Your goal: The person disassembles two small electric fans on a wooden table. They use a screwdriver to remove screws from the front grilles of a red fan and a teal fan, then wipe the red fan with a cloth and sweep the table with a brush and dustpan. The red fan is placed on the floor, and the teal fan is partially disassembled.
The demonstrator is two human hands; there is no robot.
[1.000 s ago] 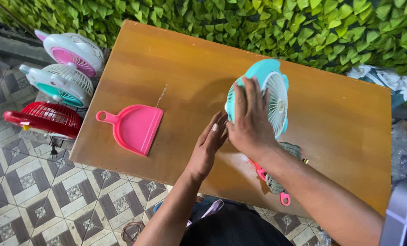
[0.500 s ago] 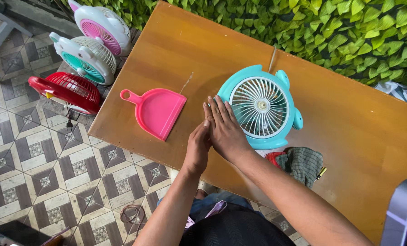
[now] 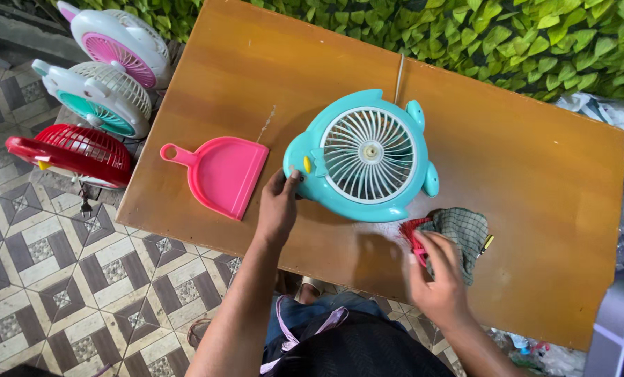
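A turquoise fan [image 3: 365, 156] with a white grille lies face up in the middle of a wooden table [image 3: 507, 146]. My left hand [image 3: 279, 207] grips its lower left edge. My right hand [image 3: 439, 281] rests near the table's front right, fingers on a pink handled tool [image 3: 414, 237] that lies under a grey-green checked cloth [image 3: 460, 234]. A pink dustpan [image 3: 220, 173] lies left of the fan, close to my left hand.
Three more fans stand off the table's left edge: a white and pink one [image 3: 122, 43], a white and teal one [image 3: 97, 99], a red one [image 3: 71, 154]. A leafy green wall [image 3: 528, 35] runs behind the table. Patterned floor tiles [image 3: 60, 279] lie below.
My right hand has left the fan and moved right to the cloth and pink tool. My left hand now holds the fan's edge. The fan lies flat.
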